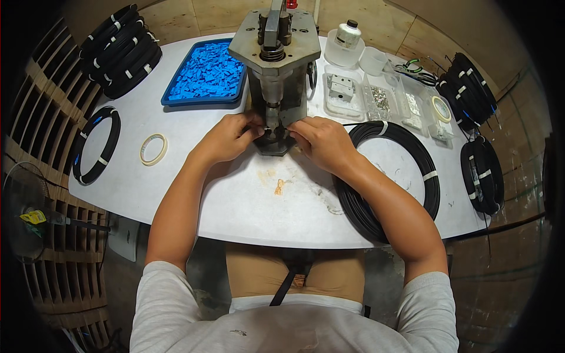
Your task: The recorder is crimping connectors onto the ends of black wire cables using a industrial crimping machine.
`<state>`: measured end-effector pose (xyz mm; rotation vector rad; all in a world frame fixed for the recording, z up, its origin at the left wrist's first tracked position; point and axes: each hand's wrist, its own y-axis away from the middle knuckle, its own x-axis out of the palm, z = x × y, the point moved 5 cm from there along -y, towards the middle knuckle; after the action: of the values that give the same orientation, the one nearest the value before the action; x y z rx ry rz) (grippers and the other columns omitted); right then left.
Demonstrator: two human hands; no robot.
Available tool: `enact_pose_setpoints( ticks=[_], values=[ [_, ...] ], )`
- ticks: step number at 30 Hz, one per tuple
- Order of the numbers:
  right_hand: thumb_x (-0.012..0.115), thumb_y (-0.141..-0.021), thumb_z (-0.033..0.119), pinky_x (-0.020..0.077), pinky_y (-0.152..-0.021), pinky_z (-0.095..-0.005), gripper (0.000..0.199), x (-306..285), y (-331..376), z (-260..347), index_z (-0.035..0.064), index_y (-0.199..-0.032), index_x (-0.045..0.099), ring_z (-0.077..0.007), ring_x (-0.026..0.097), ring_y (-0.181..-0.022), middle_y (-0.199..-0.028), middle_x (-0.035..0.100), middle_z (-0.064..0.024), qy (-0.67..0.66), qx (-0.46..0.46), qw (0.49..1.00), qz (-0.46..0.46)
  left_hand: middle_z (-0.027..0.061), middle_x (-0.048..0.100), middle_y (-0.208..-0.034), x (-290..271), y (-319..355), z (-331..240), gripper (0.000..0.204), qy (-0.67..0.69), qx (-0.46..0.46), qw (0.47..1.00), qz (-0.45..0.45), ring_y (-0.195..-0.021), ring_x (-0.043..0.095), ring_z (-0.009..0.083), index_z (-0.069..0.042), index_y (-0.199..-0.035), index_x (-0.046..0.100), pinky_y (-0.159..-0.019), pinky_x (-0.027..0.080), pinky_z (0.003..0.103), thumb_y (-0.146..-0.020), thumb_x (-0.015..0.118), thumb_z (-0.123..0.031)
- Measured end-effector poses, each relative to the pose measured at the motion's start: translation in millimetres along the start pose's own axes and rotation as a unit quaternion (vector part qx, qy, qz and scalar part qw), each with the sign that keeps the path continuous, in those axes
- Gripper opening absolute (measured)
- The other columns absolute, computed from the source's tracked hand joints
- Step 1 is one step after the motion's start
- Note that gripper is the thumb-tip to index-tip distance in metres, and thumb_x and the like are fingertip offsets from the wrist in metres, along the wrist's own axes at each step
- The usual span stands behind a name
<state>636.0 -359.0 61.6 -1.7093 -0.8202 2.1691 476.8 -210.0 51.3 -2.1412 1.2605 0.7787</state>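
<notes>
While both hands press in at the foot of a small grey bench press [275,59], a person sits at a white table [235,217], seen from above. The left hand [226,138] and right hand [321,141] meet at the press's base, fingertips pinched close together on something small under the ram; the piece itself is hidden by the fingers, so what exactly they hold cannot be told. A thin black cable runs from the right hand to a large coil of black cable [388,176] lying just beside that forearm.

Behind the left hand, a blue tray [206,73] is heaped with small blue plastic parts, suggesting much stock remains. Bundled black coils [120,50] with white tape wraps are stacked at the table's far left and far right edges, possibly already done. Clear boxes of metal fittings [379,97] sit right of the press, and a tape roll [153,149] lies near the left.
</notes>
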Motion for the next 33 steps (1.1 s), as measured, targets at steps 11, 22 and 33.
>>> enact_pose_setpoints(
  ticks=[11, 22, 33],
  values=[
    [0.075, -0.089, 0.010, 0.0546, -0.077, -0.0418, 0.021, -0.7, -2.0, 2.0, 0.0074, -0.110, 0.072, -0.0300, 0.070, -0.082, -0.092, 0.071, -0.0088, -0.003, -0.018, 1.000, -0.006, 0.0180, 0.078, -0.103, 1.2, 1.7, 6.3, 0.027, 0.047, 0.027, 0.998, -0.011, -0.096, 0.076, 0.0282, 0.003, -0.115, 0.071, -0.088, 0.059, 0.039, -0.094, 0.069, -0.013],
    [0.077, -0.088, 0.016, 0.0534, -0.077, -0.0433, 0.021, -0.1, -2.0, 1.1, 0.0087, -0.106, 0.069, -0.0310, 0.070, -0.084, -0.089, 0.070, -0.0087, -0.008, -0.009, 1.000, -0.002, 0.0170, 0.078, -0.106, 1.3, 2.5, -0.7, 0.033, 0.014, 0.023, 1.000, -0.016, -0.099, 0.076, 0.0280, 0.000, -0.121, 0.070, -0.086, 0.061, 0.040, -0.091, 0.074, -0.013],
    [0.075, -0.090, 0.017, 0.0534, -0.075, -0.0435, 0.019, 0.3, -2.2, 1.2, 0.0078, -0.105, 0.069, -0.0309, 0.070, -0.082, -0.084, 0.069, -0.0091, 0.000, 0.006, 1.000, 0.017, 0.0188, 0.078, -0.101, 0.1, 2.1, -1.1, 0.031, -0.008, 0.026, 0.999, -0.019, -0.094, 0.077, 0.0294, 0.002, -0.118, 0.072, -0.087, 0.061, 0.039, -0.091, 0.074, -0.013]
  ],
)
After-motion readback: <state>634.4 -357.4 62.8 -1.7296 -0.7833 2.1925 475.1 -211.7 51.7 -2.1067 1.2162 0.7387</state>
